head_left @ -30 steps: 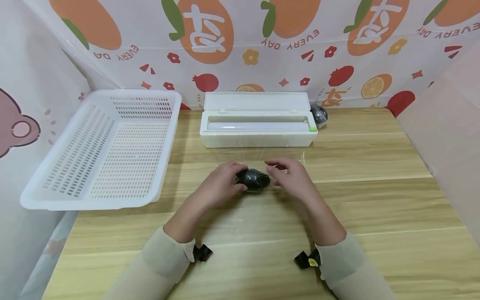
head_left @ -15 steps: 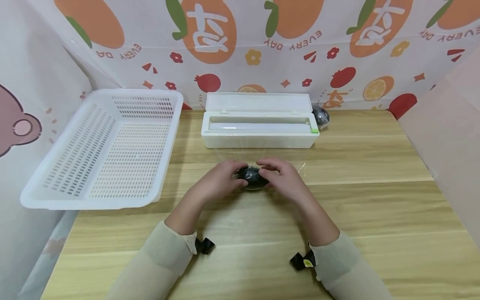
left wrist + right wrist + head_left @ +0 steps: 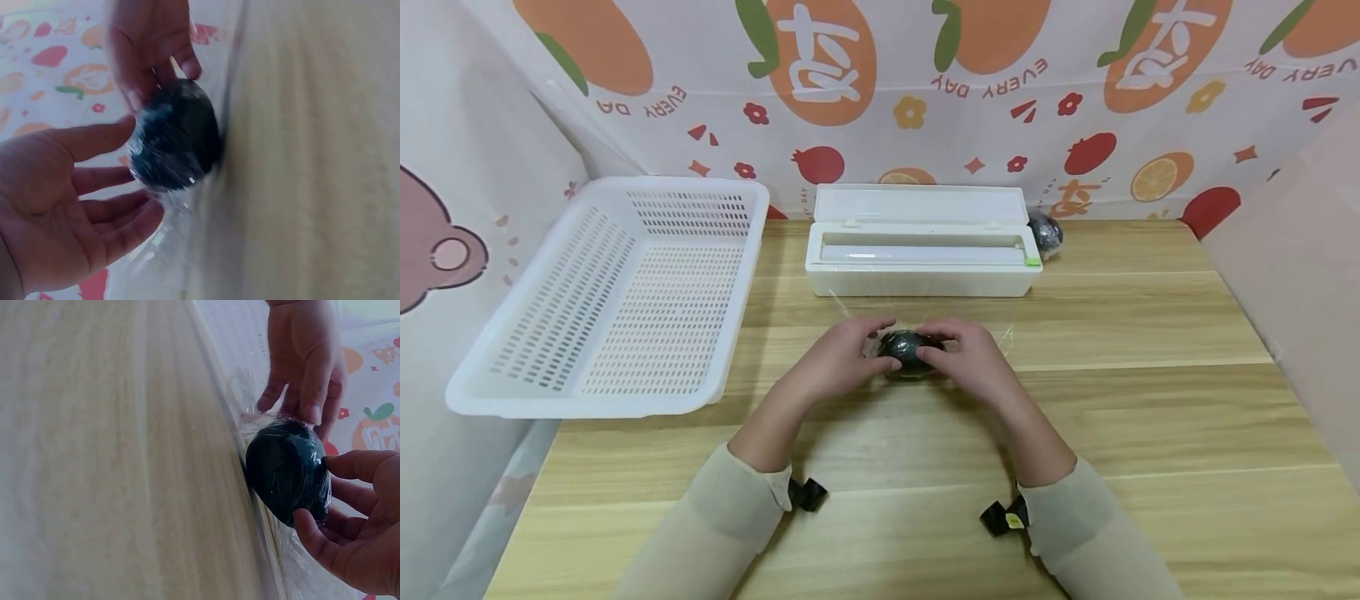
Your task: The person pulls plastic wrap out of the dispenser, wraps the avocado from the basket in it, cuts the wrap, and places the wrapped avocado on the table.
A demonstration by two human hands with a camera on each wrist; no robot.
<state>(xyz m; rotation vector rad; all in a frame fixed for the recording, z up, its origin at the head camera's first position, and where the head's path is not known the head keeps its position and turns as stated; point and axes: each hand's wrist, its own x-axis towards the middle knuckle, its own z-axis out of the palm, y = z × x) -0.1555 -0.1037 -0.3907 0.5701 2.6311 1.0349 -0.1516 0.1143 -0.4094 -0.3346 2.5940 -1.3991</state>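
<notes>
A glossy dark green, egg-shaped thing [image 3: 901, 350] lies in clear cling film on the table, between both hands; its exact kind is unclear. My right hand [image 3: 973, 358] grips its right end, and in the right wrist view that hand [image 3: 369, 512] has thumb and fingertips on the film-covered surface. From the other side, my left hand [image 3: 838, 358] holds the left end, thumb in front and fingers behind. In the left wrist view the dark thing [image 3: 175, 137] shows wrinkled film around it, with loose film [image 3: 162, 250] trailing below. Its underside is hidden.
Behind the hands stands a white cling film dispenser [image 3: 921, 282], lid up, film roll [image 3: 917, 253] inside; film stretches forward from it. A dark film-wrapped ball [image 3: 1045, 234] sits at its right end. A white perforated basket [image 3: 602, 408] occupies the left. A printed curtain [image 3: 880, 75] hangs behind.
My right hand has moved left from beside the dark thing onto its right end and now grips it. The dark thing has turned slightly in the film. My left hand stays at the left end.
</notes>
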